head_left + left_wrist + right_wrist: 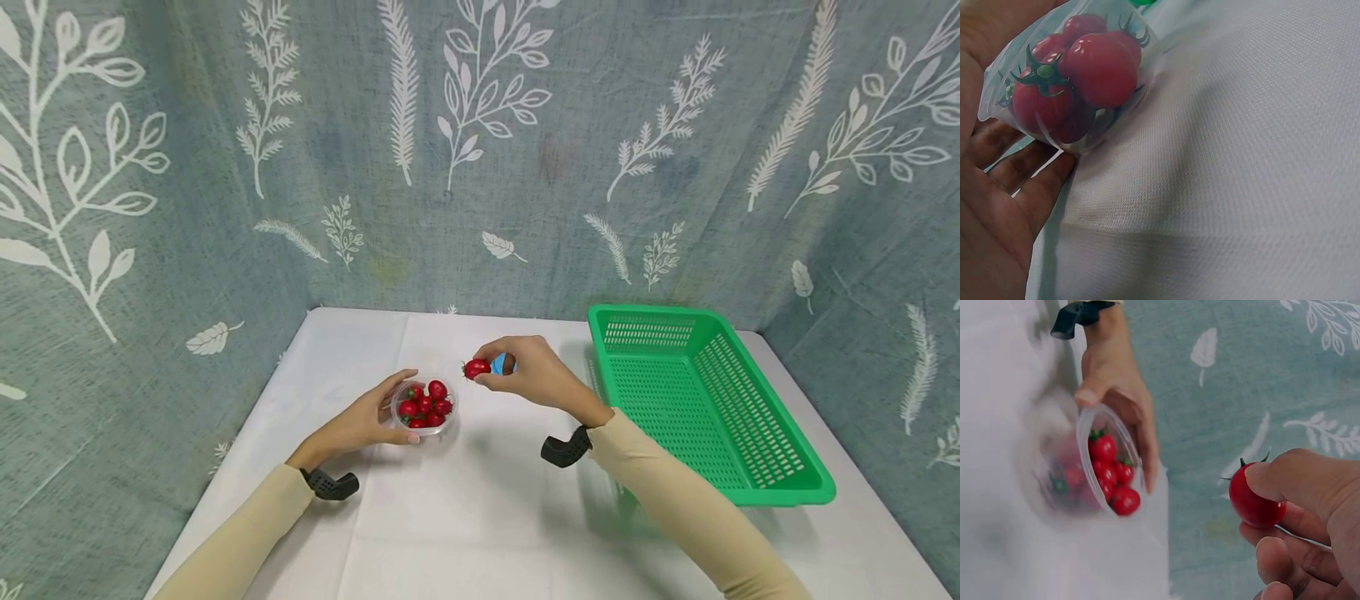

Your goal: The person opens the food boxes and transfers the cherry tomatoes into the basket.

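A clear plastic tub [452,422] of cherry tomatoes stands left of the table's middle. My left hand [362,423] grips it from the left side, the fingers behind and the thumb in front. Several red cherry tomatoes [1105,72] with green stems show through its wall in the left wrist view. Right of the tub and raised above the table, my right hand [543,372] pinches a single cherry tomato [1254,497] between thumb and fingers. Its green stem points away from the palm. A small blue patch [498,364] shows in the gap of that hand.
A large green plastic basket [780,497] with slotted walls sits on the right of the table, beside my right forearm. White cloth [450,533] covers the table. Grey-green curtains [480,225] with white leaf prints hang at the back and both sides.
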Motion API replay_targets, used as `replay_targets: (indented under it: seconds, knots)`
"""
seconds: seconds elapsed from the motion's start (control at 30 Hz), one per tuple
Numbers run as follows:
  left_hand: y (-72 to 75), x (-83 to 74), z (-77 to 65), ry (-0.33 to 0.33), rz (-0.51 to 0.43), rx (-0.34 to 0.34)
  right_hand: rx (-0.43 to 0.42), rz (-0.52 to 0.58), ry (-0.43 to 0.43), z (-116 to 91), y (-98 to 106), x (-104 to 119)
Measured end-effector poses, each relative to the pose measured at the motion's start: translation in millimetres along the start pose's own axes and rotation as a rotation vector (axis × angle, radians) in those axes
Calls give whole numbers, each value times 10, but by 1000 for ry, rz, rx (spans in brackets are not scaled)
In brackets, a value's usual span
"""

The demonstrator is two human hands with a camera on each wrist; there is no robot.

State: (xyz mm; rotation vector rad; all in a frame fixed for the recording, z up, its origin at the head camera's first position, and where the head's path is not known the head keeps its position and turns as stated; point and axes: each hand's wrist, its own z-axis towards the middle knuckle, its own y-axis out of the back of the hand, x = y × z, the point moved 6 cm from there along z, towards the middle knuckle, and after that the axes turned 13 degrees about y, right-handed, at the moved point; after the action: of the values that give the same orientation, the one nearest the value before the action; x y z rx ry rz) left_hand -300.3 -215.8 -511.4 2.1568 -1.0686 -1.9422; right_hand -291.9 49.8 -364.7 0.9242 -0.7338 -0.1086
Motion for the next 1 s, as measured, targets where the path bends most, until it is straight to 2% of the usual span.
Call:
replay_targets:
  seconds: [0.17,0.5,0.7,1.0]
  knots:
    - [-2,0,-24,-4,-19,13,-45,-9,-3,-87,138,-85]
    - [3,15,-31,-8,-30,12,-131,-97,-1,-257,410,-280]
    - [3,17,-26,4,-30,10,-151,-64,-105,-409,597,-418]
    - [-3,16,-15,9,-40,22,-187,-81,-232,-673,874,-659]
